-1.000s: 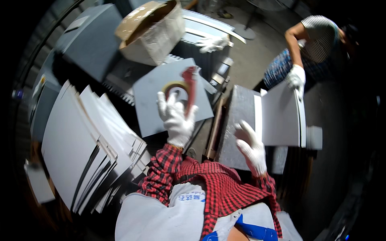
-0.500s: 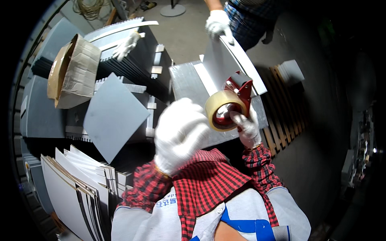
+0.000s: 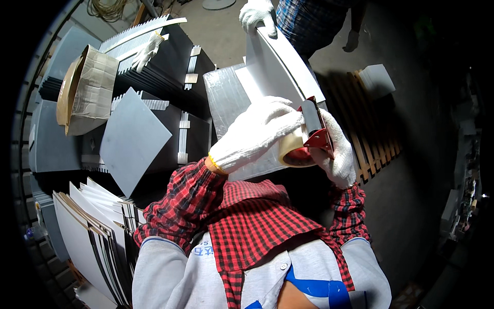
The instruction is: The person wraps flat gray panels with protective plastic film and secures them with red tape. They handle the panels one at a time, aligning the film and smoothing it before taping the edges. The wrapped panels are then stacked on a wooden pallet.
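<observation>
A red hand-held tape dispenser [image 3: 320, 138] with a grey roller is in my gloved right hand [image 3: 340, 152], its fingers wrapped round the handle side. The wide roll of clear packing tape [image 3: 292, 149] on it faces me. My left hand [image 3: 254, 134], also in a white knitted glove, reaches across from the left. Its fingers are pressed together against the dispenser and the top of the roll; the fingertips are partly hidden. Just beyond my hands, white-edged panels [image 3: 290, 62] stand on edge on a grey film-wrapped surface [image 3: 221, 95]. A co-worker's gloved hand [image 3: 257, 18] grips their far end.
Slotted stacks of dark grey panels [image 3: 177, 62] stand at the left, with an open cardboard box [image 3: 95, 92], a loose glove [image 3: 148, 51] and a tilted grey square sheet [image 3: 135, 141] on them. White boards [image 3: 87, 237] lean at lower left. A wooden pallet [image 3: 365, 139] lies at the right.
My left hand has moved right and up onto the tape dispenser. The dispenser has turned, so its roll faces me less openly. The whole view has shifted slightly.
</observation>
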`<state>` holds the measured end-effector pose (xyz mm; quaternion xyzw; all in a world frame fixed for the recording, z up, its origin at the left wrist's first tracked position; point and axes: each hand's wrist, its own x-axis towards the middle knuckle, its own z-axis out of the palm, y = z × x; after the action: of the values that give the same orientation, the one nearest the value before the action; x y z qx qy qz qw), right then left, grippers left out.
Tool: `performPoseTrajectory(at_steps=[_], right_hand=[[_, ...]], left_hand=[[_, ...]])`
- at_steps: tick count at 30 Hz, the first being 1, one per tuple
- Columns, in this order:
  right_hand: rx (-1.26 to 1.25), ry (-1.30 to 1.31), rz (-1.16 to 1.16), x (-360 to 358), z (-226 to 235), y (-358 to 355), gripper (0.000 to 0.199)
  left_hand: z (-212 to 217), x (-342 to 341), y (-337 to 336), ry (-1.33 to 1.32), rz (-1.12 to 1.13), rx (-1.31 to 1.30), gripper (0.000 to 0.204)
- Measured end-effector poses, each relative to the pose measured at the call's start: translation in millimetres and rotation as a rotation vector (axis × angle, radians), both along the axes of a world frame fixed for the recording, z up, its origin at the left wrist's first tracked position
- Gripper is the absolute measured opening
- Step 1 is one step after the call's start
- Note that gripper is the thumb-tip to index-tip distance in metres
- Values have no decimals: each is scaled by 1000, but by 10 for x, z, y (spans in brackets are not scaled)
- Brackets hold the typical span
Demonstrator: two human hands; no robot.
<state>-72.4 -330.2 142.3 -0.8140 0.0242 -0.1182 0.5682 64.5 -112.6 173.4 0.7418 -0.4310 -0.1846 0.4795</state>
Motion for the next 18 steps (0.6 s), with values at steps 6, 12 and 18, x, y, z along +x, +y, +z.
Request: performPoseTrajectory(at_steps=[6, 12, 18], right_hand=[[-131, 21, -112, 34, 12, 23, 70], [-209, 34, -196, 113, 62, 124, 74], [-382, 91, -244, 398, 287, 308, 79]], left_hand=[[14, 294, -65, 695, -50, -98, 36], [-162, 644, -143, 676, -231, -175, 36], [-76, 1114, -134, 890, -206, 30, 44]])
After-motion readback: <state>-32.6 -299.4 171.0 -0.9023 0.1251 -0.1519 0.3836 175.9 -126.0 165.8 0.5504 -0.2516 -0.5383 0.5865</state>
